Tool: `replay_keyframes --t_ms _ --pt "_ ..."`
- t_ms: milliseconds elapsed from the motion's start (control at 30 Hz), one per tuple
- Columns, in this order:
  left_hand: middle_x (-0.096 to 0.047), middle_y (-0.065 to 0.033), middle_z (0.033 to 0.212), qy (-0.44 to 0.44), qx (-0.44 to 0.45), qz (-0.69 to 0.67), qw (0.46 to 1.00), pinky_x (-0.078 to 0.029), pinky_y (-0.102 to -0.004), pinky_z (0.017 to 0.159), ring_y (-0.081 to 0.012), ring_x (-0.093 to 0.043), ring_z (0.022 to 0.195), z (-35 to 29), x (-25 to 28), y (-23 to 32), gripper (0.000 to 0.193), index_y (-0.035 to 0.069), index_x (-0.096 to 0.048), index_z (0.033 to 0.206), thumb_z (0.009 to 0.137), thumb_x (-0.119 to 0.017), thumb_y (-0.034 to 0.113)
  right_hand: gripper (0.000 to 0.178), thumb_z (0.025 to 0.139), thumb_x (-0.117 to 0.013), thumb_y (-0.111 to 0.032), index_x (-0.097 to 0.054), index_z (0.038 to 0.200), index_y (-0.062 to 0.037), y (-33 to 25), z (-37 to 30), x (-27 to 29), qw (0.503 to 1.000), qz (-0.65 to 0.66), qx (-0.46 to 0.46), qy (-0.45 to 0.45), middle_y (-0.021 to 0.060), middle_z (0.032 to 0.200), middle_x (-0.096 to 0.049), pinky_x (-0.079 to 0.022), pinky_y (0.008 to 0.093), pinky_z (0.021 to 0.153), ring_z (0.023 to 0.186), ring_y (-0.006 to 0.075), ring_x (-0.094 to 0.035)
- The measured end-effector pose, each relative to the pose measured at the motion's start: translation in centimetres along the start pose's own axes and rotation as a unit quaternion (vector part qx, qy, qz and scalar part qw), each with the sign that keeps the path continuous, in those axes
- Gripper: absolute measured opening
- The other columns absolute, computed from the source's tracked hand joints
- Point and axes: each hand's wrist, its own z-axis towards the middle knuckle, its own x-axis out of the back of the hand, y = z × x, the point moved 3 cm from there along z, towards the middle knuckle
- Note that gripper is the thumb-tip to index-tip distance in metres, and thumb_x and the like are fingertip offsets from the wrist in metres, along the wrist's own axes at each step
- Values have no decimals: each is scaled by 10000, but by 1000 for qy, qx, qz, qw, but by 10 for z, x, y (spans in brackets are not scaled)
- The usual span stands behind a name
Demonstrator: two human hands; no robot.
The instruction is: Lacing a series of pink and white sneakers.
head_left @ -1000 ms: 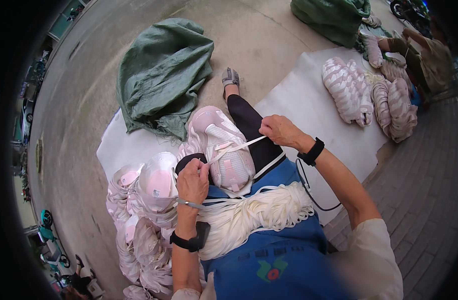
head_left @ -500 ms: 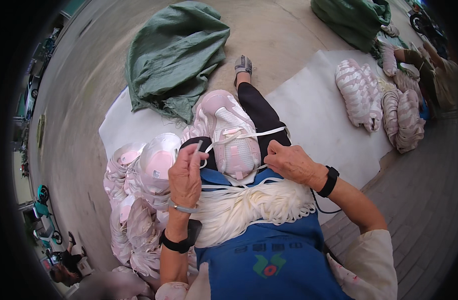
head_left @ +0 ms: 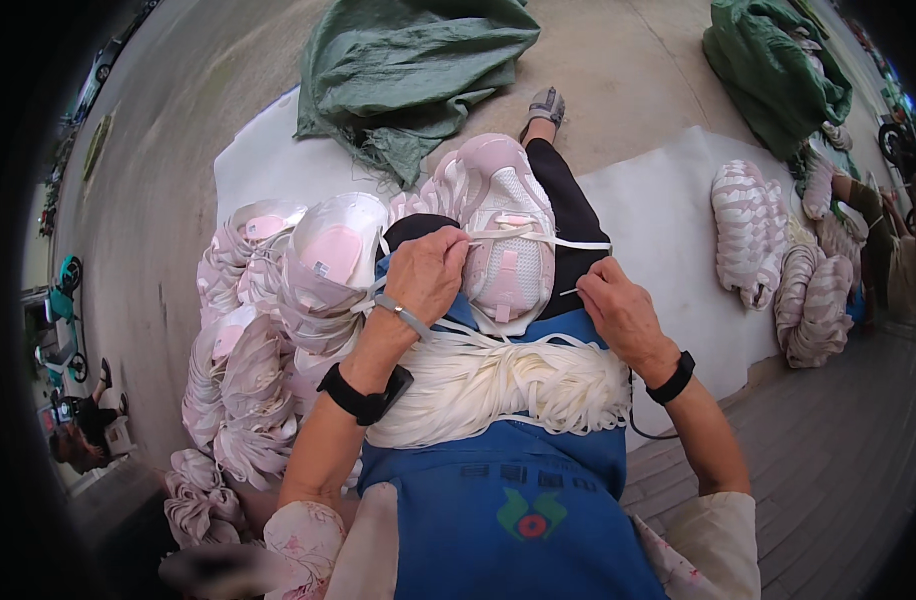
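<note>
A pink and white shoe (head_left: 511,265) is held up on the lap, between black-trousered legs (head_left: 568,185), with its near end turned to a blue apron (head_left: 498,510). A flat white lace (head_left: 563,242) is stretched across the middle of the shoe and over the trouser leg on its right. At the shoe's left edge, the lace is pinched between the thumb and fingers of the left hand (head_left: 428,275). By the right hand (head_left: 623,312), held just beside the shoe on its right, a thin pale tip (head_left: 569,291) is gripped between bent fingers; whether it belongs to that same lace cannot be told. Below the shoe, a thick bundle of cream laces (head_left: 508,388) is spread across the apron. 2 black bands are worn, 1 on each wrist, and a grey bracelet (head_left: 404,316) is worn on the left wrist as well. To the left, nested pink and white shoes (head_left: 253,370) are piled close to the left forearm. Beyond the knees, a green sack (head_left: 418,75) is partly laid over a white sheet (head_left: 658,195), on which more stacked shoes (head_left: 750,225) are set at the right.
</note>
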Motion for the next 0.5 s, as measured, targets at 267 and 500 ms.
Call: replay_keyframes --t_ms 267,500 --pt "-647 -154 803 38 -27 -35 998 -506 -368 627 -277 -624 677 9 -3 -10 232 4 -644 1012 920 -549 195 68 857 -628 -84 -609 892 -28 -13 26 7 993 107 -15 41 114 799 -577 -494 389 663 734 311 -607" --pt "-603 -83 827 7 13 -90 996 -450 -274 400 -151 -550 497 12 -8 -6 252 -29 -645 962 934 -550 202 110 864 -628 -135 -665 889 -34 -5 52 5 985 150 -5 82 123 789 -599 -487 384 682 737 308 -603"
